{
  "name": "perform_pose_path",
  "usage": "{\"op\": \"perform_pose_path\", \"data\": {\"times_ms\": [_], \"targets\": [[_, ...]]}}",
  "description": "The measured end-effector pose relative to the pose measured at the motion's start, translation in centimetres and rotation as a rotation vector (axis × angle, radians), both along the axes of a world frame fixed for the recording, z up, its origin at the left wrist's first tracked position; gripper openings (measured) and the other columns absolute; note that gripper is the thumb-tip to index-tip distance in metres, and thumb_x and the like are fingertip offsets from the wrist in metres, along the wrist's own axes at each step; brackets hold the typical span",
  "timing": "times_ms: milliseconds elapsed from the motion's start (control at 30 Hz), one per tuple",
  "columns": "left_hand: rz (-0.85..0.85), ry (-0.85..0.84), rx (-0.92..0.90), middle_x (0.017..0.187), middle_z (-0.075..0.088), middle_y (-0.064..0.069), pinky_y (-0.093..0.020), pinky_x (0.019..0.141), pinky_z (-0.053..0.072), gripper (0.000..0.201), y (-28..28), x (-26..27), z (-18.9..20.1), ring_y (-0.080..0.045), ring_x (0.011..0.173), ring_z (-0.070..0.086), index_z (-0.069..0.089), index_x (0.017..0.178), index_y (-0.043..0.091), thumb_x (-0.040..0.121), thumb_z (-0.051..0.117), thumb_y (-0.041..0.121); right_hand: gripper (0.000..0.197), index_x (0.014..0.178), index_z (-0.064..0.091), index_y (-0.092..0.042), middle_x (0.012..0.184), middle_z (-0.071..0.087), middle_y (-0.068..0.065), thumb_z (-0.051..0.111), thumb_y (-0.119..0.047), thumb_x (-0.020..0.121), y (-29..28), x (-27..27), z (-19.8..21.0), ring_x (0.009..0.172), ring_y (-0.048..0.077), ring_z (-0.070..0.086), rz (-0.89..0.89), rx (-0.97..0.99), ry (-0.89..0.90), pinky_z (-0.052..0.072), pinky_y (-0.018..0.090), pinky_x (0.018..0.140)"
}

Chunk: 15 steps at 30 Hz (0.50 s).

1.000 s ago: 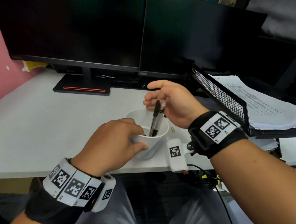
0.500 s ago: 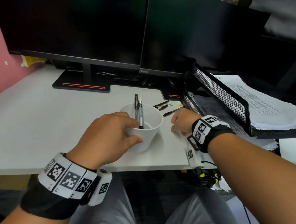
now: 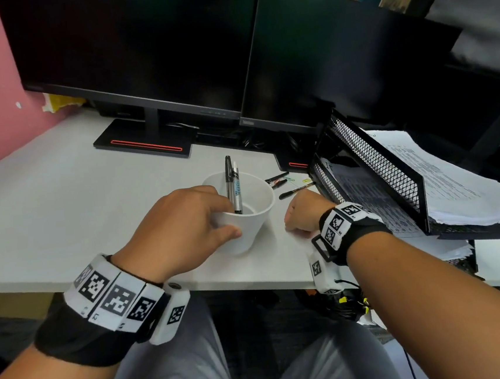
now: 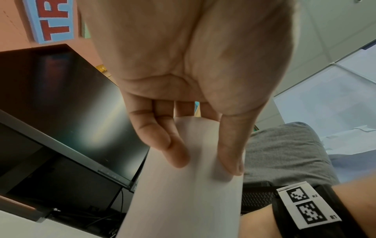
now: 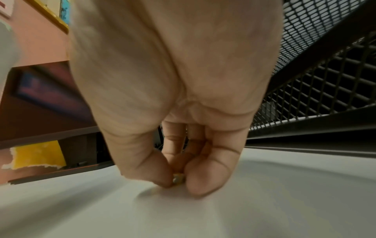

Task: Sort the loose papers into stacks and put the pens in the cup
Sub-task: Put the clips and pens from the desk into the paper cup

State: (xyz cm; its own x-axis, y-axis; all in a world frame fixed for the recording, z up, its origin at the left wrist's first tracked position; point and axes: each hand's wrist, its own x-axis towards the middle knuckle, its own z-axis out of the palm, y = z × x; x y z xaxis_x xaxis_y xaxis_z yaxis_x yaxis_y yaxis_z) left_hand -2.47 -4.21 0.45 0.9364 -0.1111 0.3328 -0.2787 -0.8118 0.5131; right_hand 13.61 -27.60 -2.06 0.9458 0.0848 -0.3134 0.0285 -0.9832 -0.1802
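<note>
Your left hand (image 3: 181, 223) gripped the white cup (image 3: 246, 211), which held 2 pens (image 3: 233, 188) near the desk's (image 3: 61, 207) front edge. Your right hand (image 3: 304, 213) pinched a small yellowish object (image 5: 178, 179) off the desk. Best was steadying the cup and lifting straight up, since 1 black pen (image 3: 296, 190) lay loose just beyond.

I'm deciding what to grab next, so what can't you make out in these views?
- Right hand, right wrist view: a small yellowish thing sits between thumb and finger; too blurred to name.
- Head view: the same hand's fingers are curled under, hiding that thing.
- Cup, left wrist view: only its wall shows, so the pens are hidden.
- Papers, head view: text too small to read.
</note>
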Motion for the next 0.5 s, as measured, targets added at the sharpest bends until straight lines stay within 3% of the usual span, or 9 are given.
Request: {"op": "perform_pose_path", "data": {"times_ms": [100, 167, 200, 267, 367, 433, 500], "targets": [[0.006, 0.009, -0.002, 0.089, 0.06, 0.017, -0.022, 0.065, 0.037, 0.021, 0.1, 0.0, 0.1, -0.006, 0.078, 0.057, 0.077, 0.104, 0.037, 0.086, 0.077, 0.046, 0.025, 0.097, 0.075, 0.006, 0.083, 0.078, 0.019, 0.071, -0.012, 0.08, -0.3, 0.1, 0.5, 0.072, 0.033, 0.073, -0.059, 0.139, 0.037, 0.064, 0.045, 0.086], [0.009, 0.012, -0.008, 0.09, 0.061, 0.017, -0.025, 0.068, 0.04, 0.021, 0.2, 0.0, 0.1, -0.007, 0.079, 0.058, 0.077, 0.104, 0.036, 0.085, 0.077, 0.046, 0.019, 0.097, 0.072, 0.01, 0.085, 0.077, 0.023, 0.065, -0.005, 0.088, -0.8, 0.3, 1.1, 0.076, 0.037, 0.073, -0.189, 0.426, 0.067, 0.064, 0.049, 0.084], [0.013, 0.011, -0.013, 0.09, 0.061, 0.017, -0.026, 0.069, 0.04, 0.022, 0.2, 0.0, 0.2, -0.007, 0.079, 0.058, 0.078, 0.104, 0.036, 0.085, 0.077, 0.046, 0.014, 0.095, 0.07, 0.009, 0.085, 0.075, 0.024, 0.061, -0.001, 0.092, -0.9, 0.5, 1.3, 0.075, 0.036, 0.07, -0.277, 0.629, 0.077, 0.064, 0.047, 0.076], [0.02, 0.005, -0.021, 0.089, 0.059, 0.018, -0.026, 0.07, 0.04, 0.022, 0.2, 0.0, 0.2, -0.006, 0.079, 0.057, 0.078, 0.105, 0.035, 0.085, 0.077, 0.046, 0.016, 0.088, 0.065, 0.002, 0.077, 0.072, 0.017, 0.05, 0.004, 0.095, -0.9, 0.9, 1.6, 0.066, 0.028, 0.064, -0.445, 1.006, 0.05, 0.057, 0.032, 0.051], [0.024, 0.003, -0.018, 0.088, 0.058, 0.019, -0.025, 0.069, 0.039, 0.022, 0.4, 0.1, 0.3, -0.003, 0.077, 0.056, 0.077, 0.105, 0.036, 0.086, 0.076, 0.047, 0.024, 0.074, 0.051, -0.013, 0.069, 0.057, 0.004, 0.039, 0.003, 0.087, -1.1, 1.9, 2.0, 0.052, 0.016, 0.05, -0.603, 1.313, 0.069, 0.039, 0.02, 0.039], [0.025, 0.009, -0.022, 0.087, 0.058, 0.02, -0.021, 0.067, 0.037, 0.022, 0.5, 0.2, 0.3, -0.002, 0.075, 0.055, 0.077, 0.105, 0.037, 0.086, 0.076, 0.047, 0.022, 0.069, 0.041, -0.02, 0.064, 0.043, 0.0, 0.041, -0.005, 0.084, -0.8, 2.7, 2.4, 0.045, 0.014, 0.038, -0.59, 1.229, 0.068, 0.03, 0.02, 0.039], [0.026, 0.01, -0.024, 0.087, 0.058, 0.02, -0.019, 0.065, 0.036, 0.022, 0.6, 0.2, 0.2, -0.001, 0.075, 0.055, 0.077, 0.105, 0.037, 0.086, 0.076, 0.047, 0.027, 0.07, 0.042, -0.023, 0.068, 0.044, 0.001, 0.047, -0.009, 0.093, -0.3, 3.8, 2.8, 0.053, 0.018, 0.041, -0.436, 0.795, -0.054, 0.034, 0.024, 0.047]]}}
